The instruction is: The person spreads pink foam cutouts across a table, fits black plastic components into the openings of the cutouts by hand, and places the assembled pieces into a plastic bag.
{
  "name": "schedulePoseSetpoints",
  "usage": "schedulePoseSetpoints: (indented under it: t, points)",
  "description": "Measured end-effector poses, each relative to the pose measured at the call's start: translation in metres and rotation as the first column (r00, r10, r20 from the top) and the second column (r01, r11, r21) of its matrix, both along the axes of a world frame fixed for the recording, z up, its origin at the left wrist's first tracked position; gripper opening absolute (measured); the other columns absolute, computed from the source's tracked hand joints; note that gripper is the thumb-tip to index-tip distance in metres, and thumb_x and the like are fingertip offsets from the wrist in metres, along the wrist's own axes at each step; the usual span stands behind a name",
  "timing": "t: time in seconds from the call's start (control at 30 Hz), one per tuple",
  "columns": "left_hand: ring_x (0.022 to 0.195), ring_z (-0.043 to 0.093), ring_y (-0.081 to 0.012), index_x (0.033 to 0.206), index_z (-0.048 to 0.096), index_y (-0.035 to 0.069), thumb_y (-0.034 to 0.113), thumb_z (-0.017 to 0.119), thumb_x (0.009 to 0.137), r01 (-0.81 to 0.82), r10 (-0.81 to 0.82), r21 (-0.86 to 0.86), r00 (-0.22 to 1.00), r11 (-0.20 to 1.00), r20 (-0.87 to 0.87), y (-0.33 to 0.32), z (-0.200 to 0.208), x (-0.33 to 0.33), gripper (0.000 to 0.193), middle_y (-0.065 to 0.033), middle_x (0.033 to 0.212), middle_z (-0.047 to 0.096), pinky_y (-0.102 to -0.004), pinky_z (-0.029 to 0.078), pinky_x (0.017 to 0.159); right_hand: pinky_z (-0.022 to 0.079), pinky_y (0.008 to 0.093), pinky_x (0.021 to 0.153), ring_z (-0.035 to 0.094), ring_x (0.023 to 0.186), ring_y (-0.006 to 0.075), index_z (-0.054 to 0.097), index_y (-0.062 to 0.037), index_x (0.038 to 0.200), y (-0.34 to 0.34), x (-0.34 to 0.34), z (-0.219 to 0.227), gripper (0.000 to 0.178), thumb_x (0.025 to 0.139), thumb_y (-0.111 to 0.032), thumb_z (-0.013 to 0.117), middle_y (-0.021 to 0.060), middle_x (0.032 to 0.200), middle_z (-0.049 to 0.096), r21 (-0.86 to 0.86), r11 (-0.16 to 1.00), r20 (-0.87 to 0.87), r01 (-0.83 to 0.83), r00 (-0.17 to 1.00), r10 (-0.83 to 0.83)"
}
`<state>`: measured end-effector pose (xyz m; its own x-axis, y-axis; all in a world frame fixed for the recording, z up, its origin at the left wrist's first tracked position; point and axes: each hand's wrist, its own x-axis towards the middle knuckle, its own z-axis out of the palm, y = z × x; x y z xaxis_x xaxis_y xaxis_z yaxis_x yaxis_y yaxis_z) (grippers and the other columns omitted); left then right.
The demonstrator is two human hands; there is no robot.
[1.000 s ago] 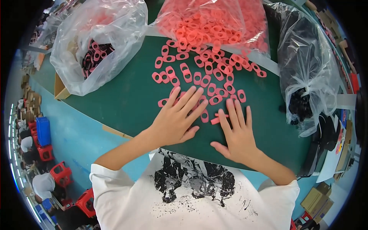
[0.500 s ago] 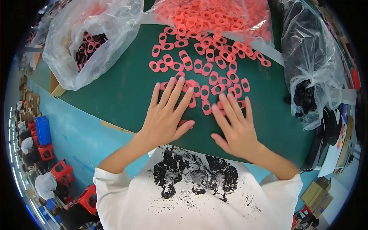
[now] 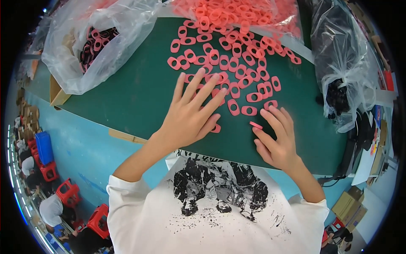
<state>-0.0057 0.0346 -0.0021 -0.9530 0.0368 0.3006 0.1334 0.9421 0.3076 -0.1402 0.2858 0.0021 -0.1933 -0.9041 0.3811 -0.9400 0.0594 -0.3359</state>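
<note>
Many flat pink oblong rings, each with an oval hole, lie scattered over the dark green table. My left hand is open, its spread fingers lying over several rings and partly hiding them. Another ring shows beside its thumb. My right hand is open too, with its thumb apart from the fingers. At its index fingertip one pink ring stands tilted, seen nearly edge-on. Just beyond its longer fingertips lies a further ring.
A clear bag heaped with pink rings spills onto the far table edge. At left an open plastic bag holds black-and-pink pieces. A tied clear bag with black parts stands at right. Red stools and seated people are at far left.
My right hand has drawn back toward me and to the right, off the rings. My left hand has shifted slightly right, fingers still spread. A ring now stands tilted by my right index finger.
</note>
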Motion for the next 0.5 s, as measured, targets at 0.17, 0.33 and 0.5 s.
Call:
schedulePoseSetpoints:
  t: [0.17,0.33,0.5]
  points:
    - [0.132,0.041,-0.0425,0.123,0.062,0.006,0.007,0.065,0.079,0.007,-0.005,0.027,0.999,1.000,-0.052,0.004,-0.010,-0.003,0.044,-0.0156,0.142,0.048,-0.0606,0.029,0.109,0.047,0.0424,0.075,0.060,0.089,0.0317,0.066,-0.0015,0.099,-0.004,-0.004,-0.014,0.031,0.069,0.003,0.074,0.0135,0.103,0.063,-0.161,0.987,0.111,0.016,0.994,0.001]
    - [0.106,0.055,-0.0302,0.097,0.068,0.006,0.006,0.076,0.072,-0.049,0.070,0.093,0.970,0.994,-0.235,0.001,-0.006,0.000,0.026,-0.0061,0.106,0.060,-0.0518,0.042,0.096,0.043,0.0365,0.066,0.057,0.078,0.0268,0.066,-0.0024,0.107,-0.021,-0.007,-0.005,0.042,0.067,0.000,0.079,0.0094,0.095,0.061,-0.155,0.988,0.118,-0.010,0.993,0.029]
    - [0.100,0.055,-0.0288,0.097,0.070,0.006,0.006,0.080,0.066,-0.113,0.129,0.084,0.969,0.990,-0.211,0.003,0.000,0.008,0.032,-0.0044,0.097,0.060,-0.0503,0.043,0.094,0.040,0.0352,0.060,0.051,0.070,0.0246,0.067,-0.0028,0.102,-0.034,-0.024,0.001,0.038,0.067,-0.003,0.080,0.0066,0.087,0.054,-0.133,0.990,0.121,-0.037,0.991,0.053]
